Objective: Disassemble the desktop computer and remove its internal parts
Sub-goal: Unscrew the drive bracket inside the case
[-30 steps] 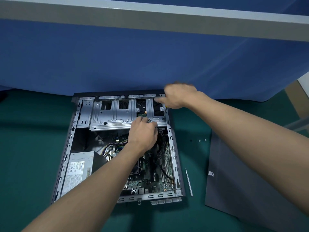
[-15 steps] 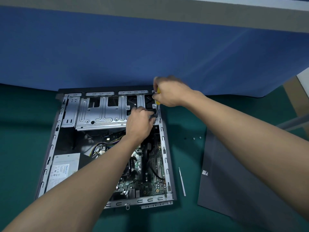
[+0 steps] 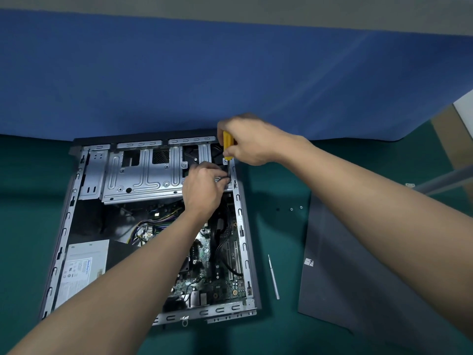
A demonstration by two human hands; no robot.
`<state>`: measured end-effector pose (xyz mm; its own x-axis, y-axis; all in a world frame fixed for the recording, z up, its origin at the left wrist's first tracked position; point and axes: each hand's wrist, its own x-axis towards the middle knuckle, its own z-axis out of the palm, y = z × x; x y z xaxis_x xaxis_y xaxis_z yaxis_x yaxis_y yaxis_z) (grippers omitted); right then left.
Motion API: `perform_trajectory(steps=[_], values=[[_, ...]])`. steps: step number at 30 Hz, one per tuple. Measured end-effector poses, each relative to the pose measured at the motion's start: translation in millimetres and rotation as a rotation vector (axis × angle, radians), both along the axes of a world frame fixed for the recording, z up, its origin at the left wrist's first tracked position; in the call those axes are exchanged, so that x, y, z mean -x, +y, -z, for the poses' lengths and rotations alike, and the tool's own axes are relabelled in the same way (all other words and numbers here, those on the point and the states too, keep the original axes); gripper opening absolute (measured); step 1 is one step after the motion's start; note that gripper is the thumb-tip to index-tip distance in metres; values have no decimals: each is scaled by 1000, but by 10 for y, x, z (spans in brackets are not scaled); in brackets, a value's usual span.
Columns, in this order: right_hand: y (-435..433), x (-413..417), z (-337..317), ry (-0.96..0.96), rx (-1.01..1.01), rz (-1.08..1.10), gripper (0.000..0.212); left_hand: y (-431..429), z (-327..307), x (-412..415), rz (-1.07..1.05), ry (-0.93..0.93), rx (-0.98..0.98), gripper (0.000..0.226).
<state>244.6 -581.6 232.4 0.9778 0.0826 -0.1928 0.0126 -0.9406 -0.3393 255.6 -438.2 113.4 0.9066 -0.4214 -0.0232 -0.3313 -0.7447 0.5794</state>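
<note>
Open desktop computer (image 3: 76, 226) flat on green tabletop (image 3: 279, 234), right hand (image 3: 252, 139) closed around yellow screwdriver (image 3: 227, 147) at the case's 1 o'clock corner, left hand (image 3: 203, 188) pinching beside its tip, what it pinches hidden, drive cage (image 3: 143, 175) at left hand's 9 o'clock.

We saw a dark green tabletop (image 3: 281, 336) meeting a blue partition (image 3: 230, 78) on the far side, capped by a grey rail (image 3: 256, 11).
</note>
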Motion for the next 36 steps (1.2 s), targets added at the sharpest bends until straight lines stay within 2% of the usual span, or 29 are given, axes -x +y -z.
perform_trajectory(steps=[9, 13, 16, 20, 24, 30, 36], values=[[-211, 337, -162, -273, -348, 384, 13, -80, -148, -85, 108, -18, -131, 8], [-166, 535, -117, -383, -497, 543, 16, -105, -203, -142, 151, -21, -197, 10], [-147, 662, -64, -420, -685, 673, 15, -95, -203, -129, 189, -74, -233, 12], [-142, 814, 38, -469, -822, 817, 12, -64, -186, -99, 258, -204, -277, 14], [-132, 942, 186, -521, -907, 947, 13, 4, -141, -124, 340, -274, -225, 15], [-98, 1038, 435, -556, -1012, 1197, 11, 94, -64, -187, 387, -208, -186, 17], [-46, 1044, 553, -552, -1037, 1261, 11, 59, -100, -170, 387, -262, -188, 14]])
